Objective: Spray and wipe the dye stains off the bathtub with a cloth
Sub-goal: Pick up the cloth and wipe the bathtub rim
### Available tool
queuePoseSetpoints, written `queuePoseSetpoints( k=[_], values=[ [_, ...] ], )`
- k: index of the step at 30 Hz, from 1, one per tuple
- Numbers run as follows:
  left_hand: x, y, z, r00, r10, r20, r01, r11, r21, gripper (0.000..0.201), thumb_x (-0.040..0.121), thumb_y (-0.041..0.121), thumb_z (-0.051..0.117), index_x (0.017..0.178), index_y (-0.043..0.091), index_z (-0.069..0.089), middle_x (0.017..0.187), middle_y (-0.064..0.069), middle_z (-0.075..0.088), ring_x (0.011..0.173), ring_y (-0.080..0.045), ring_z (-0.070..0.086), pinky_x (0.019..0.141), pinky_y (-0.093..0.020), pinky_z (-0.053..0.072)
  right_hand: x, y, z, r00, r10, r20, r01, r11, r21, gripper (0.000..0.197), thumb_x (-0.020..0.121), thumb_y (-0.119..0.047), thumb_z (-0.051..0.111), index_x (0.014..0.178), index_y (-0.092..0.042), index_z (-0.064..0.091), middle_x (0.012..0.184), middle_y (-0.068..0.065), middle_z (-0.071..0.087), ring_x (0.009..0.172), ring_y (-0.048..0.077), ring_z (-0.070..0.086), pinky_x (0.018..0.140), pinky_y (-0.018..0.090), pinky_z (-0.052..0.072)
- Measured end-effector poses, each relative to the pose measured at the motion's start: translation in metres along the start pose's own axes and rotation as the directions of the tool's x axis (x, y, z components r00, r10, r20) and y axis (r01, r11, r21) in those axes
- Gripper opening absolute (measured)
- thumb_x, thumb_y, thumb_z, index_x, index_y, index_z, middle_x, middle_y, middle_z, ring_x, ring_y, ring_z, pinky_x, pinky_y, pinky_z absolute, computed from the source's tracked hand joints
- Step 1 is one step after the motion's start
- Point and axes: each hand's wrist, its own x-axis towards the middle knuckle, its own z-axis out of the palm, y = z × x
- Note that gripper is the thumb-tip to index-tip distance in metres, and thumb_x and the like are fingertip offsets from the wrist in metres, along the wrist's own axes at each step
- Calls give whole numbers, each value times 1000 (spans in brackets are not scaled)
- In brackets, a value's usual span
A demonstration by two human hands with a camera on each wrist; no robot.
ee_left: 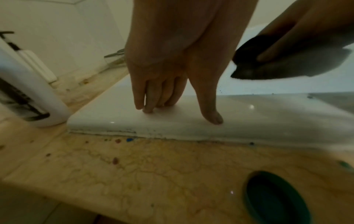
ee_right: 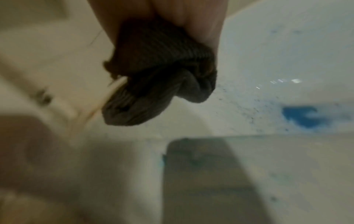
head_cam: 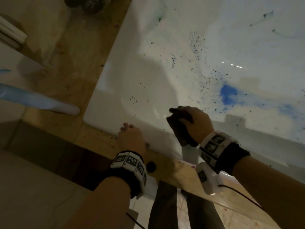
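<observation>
Right now, cloth: dark ribbed cloth (head_cam: 179, 124) bunched in the right hand (head_cam: 197, 122), over the tub's near inner wall, just inside the rim; whether it touches the wall, cannot tell.
Right hand: fingers curled round the cloth, a fold sticking out past the fingertips in the right wrist view (ee_right: 161, 78).
Dye stains: big blue blotch (head_cam: 228, 95) on the tub floor to the right of the cloth, apart from it; blue smear trails further right; dark blue specks scattered up and left across the floor; a few green-dark marks at the far end.
Bathtub: white bathtub (head_cam: 132, 66), glossy, near corner at lower left of the head view.
Left hand: left hand (head_cam: 130, 138) on the near rim at the corner, fingers straight and close together, fingertips (ee_left: 147, 109) pressing the white rim, thumb down beside them; holds nothing.
Surround: tan marbled stone ledge (head_cam: 79, 75) around the tub, spotted with small coloured drips.
Bottle: white bottle (head_cam: 41, 100) lying on the ledge, just left of the tub corner.
Cap: dark green round cap (ee_left: 275, 200) on the ledge near the left wrist.
Wrists: marker bands with black straps on both.
</observation>
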Motion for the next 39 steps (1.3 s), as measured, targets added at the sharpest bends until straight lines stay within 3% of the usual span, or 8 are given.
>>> queuePoseSetpoints(
  k=[9, 15, 18, 21, 26, 32, 35, 39],
  values=[
    [-6, 5, -5, 999, -21, -38, 20, 1000, -11, 39, 86, 27, 66, 114, 3, 54, 125, -13, 49, 117, -27, 48, 94, -34, 43, -65, 10, 55, 919, -175, 352, 348, 781, -518, 99, 43, -54, 84, 131, -25, 49, 136, 12, 51, 117, 35, 55, 92, 57, 40],
    [-8, 8, -8, 999, -9, -36, 9, 1000, 9, 28, 91, 17, 57, 113, 1, 55, 125, -15, 51, 116, -27, 49, 96, -34, 42, -47, 15, 43, 890, -279, 360, 415, 824, -386, 63, 77, -45, 68, 134, -29, 48, 141, 8, 45, 117, 33, 55, 89, 47, 50],
    [-11, 10, -12, 1000, -4, -9, 4, 1000, 8, 36, 89, 21, 59, 118, 0, 52, 127, -17, 48, 118, -29, 48, 98, -35, 41, -23, 9, 12, 949, 84, 305, -111, 991, 74, 40, 90, -41, 54, 130, -33, 51, 125, 0, 58, 95, 16, 57, 85, 29, 50],
    [-13, 11, -14, 1000, 14, -12, -13, 999, 32, 34, 90, 17, 57, 118, -1, 51, 128, -17, 47, 119, -29, 47, 99, -35, 40, -10, 14, -24, 935, 330, 129, -353, 834, 423, 29, 92, -31, 56, 117, -18, 63, 85, 0, 68, 61, 7, 57, 57, 11, 43],
    [-13, 7, -8, 1000, 4, -8, -4, 1000, 7, 46, 89, 21, 59, 125, -4, 45, 132, -18, 42, 122, -30, 45, 101, -36, 39, -60, 20, 2, 923, -101, 372, 199, 951, -237, 62, 90, -42, 52, 144, -36, 21, 153, 2, 22, 133, 25, 36, 108, 41, 33],
    [0, 2, 1, 999, -32, -1, 32, 994, -104, 82, 75, 47, 71, 132, -2, 38, 134, -16, 40, 120, -29, 46, 97, -37, 41, -62, 36, 27, 884, -241, 400, 409, 813, -414, 64, 85, -44, 57, 141, -29, 33, 147, 7, 37, 129, 31, 44, 103, 47, 40],
    [-1, 1, 5, 999, -31, 8, 31, 996, -83, 81, 77, 47, 70, 132, -1, 36, 135, -16, 40, 121, -29, 45, 98, -36, 40, -44, 30, 9, 928, 5, 372, 51, 989, -142, 42, 94, -37, 47, 136, -38, 42, 130, 4, 55, 107, 18, 58, 90, 26, 46],
    [-2, 2, 4, 999, -7, -49, 5, 999, -32, 67, 83, 37, 66, 131, -2, 39, 133, -17, 43, 120, -29, 46, 100, -36, 39, -24, 32, -36, 940, 325, 102, -338, 847, 411, 29, 91, -27, 56, 117, -14, 62, 92, 6, 67, 65, 5, 61, 54, 5, 40]
  ],
)
